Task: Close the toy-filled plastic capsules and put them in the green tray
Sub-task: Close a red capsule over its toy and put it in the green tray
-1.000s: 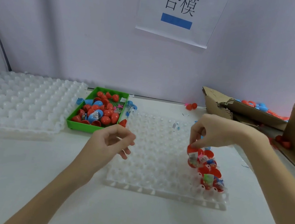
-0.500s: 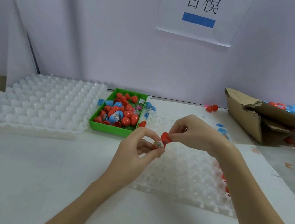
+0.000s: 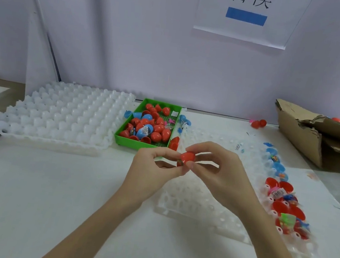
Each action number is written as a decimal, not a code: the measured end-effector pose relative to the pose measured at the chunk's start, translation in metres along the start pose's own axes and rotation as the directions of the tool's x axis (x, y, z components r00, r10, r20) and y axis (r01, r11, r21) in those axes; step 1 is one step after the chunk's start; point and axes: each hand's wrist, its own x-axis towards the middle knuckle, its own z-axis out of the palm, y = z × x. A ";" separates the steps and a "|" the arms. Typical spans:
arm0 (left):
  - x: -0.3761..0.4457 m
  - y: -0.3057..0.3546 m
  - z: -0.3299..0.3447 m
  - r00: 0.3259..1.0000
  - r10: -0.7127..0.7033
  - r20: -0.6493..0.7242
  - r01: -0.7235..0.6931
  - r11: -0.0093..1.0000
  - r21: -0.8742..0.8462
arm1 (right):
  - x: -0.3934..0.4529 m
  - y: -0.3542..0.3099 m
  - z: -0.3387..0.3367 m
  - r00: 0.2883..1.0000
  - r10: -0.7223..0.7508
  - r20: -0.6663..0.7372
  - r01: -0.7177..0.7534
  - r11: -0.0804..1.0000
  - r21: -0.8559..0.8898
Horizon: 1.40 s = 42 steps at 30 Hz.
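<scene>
Two white cup trays flank the green tray [image 3: 130, 142] on the bench [image 3: 41, 188]: a bare one to its left, and to its right one [image 3: 198, 206] still carrying open red capsule halves [image 3: 281, 207] with toys along the edge farthest from the green tray. The green tray already holds a heap of red and blue capsules. Just in front of its near right corner, both hands pinch one red capsule [image 3: 187, 156], left hand [image 3: 156, 169] underneath, right hand [image 3: 221, 173] on the cap. I judge the shell light, thin, glossy and slippery, springy rather than brittle; best gripped by fingertips on each dome, squeezed straight together so the rims snap
</scene>
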 end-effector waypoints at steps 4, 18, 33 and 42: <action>0.000 0.003 -0.004 0.998 -0.056 0.026 0.057 0.997 -0.058 | 0.001 0.000 0.001 1.000 0.013 -0.013 -0.011 0.996 0.088; 0.001 0.001 -0.001 0.998 0.048 -0.036 -0.049 0.999 -0.008 | -0.004 0.002 0.016 0.990 0.045 -0.135 -0.016 0.979 0.205; 0.005 0.007 -0.010 0.998 0.028 -0.054 -0.034 0.993 -0.113 | -0.007 -0.002 0.026 0.986 0.019 -0.166 0.025 0.965 0.259; 0.001 0.008 -0.005 0.983 0.147 -0.107 -0.163 0.974 -0.159 | -0.006 -0.004 0.021 0.974 0.012 -0.227 0.067 0.940 0.336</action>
